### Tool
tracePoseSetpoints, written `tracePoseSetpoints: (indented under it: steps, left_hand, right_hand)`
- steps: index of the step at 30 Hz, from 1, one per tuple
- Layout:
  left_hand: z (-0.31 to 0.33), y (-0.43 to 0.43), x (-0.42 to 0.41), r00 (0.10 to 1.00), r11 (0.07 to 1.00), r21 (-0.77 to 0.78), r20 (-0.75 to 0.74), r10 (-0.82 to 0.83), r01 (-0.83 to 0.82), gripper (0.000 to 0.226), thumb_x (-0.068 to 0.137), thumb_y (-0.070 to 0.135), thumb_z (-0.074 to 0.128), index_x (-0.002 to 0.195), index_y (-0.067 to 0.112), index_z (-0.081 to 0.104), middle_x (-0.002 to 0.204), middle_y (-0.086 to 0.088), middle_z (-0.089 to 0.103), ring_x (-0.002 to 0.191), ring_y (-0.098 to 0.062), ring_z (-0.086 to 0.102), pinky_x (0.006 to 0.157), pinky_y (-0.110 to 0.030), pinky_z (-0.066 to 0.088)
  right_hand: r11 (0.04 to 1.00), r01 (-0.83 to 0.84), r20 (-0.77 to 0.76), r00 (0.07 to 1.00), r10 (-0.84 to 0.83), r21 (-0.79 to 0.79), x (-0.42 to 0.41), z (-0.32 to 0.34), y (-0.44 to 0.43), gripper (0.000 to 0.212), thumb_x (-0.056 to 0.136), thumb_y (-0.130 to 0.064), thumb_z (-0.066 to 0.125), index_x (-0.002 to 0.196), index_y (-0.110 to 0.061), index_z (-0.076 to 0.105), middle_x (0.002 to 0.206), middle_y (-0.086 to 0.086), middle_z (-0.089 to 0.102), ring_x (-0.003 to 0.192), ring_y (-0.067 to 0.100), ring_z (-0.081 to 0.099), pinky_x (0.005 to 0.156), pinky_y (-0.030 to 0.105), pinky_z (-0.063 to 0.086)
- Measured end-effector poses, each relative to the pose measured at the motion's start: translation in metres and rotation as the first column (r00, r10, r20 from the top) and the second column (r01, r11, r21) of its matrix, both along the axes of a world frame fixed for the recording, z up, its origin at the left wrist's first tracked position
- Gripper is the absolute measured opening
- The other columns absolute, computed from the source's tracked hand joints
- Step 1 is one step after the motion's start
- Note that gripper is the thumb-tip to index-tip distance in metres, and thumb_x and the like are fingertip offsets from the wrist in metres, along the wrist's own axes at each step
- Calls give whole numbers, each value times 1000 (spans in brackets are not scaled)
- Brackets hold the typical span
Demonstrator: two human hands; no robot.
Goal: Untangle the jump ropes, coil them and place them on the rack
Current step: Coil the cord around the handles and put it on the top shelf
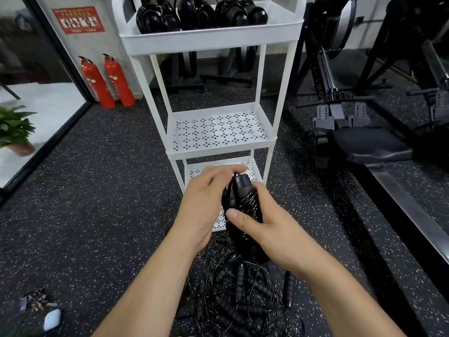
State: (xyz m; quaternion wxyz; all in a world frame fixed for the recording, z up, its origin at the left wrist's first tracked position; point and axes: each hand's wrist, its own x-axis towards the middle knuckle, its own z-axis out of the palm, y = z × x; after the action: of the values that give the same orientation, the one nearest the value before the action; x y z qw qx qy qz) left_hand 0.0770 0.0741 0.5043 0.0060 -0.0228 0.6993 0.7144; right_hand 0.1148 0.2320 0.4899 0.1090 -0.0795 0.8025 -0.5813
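1. The right hand (pixel 274 232) grips a black rope bundle (pixel 245 203) in front of the rack (pixel 279 98). Its thumb presses across the front of the bundle and its fingers curl round the back.
2. The left hand (pixel 209 198) holds the bundle's upper end. Its fingers are curled over the top, close to a handle tip that sticks up. Whether they pinch the cord or the handle I cannot tell.
3. The bundle is two handles side by side with thin cord wound tightly round them. It is held up in the air, above the pile (pixel 238 295) and in front of the bottom shelf (pixel 194 169).
4. The pile is a loose tangle of black ribbed handles and thin cords. It lies on the speckled floor (pixel 97 215), just before the rack's foot and between the forearms.
5. The rack is white with three perforated shelves. Several black coils (pixel 201 15) sit side by side on the top shelf (pixel 211 40). The middle shelf (pixel 218 132) shows only its patterned base.
6. Two red extinguishers (pixel 107 83) stand against the wall to the left of the rack.
7. A plant (pixel 14 127) is at the far left, and a rower (pixel 364 142) stands to the right.
8. Keys (pixel 36 302) lie on the floor at the lower left.
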Motion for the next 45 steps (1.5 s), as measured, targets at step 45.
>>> tracePoseSetpoints:
  steps: [45]
  left_hand:
    - [264,20,-202,862,180,-965,-250,-441,-188,37,105,46,54,139,34,63,140,2,64,129,-27,59,108,-51,46]
  right_hand:
    - [740,477,-555,814,-169,474,-216,292,40,65,93,-42,82,137,-11,45,122,15,69,105,35,68,88,45,58]
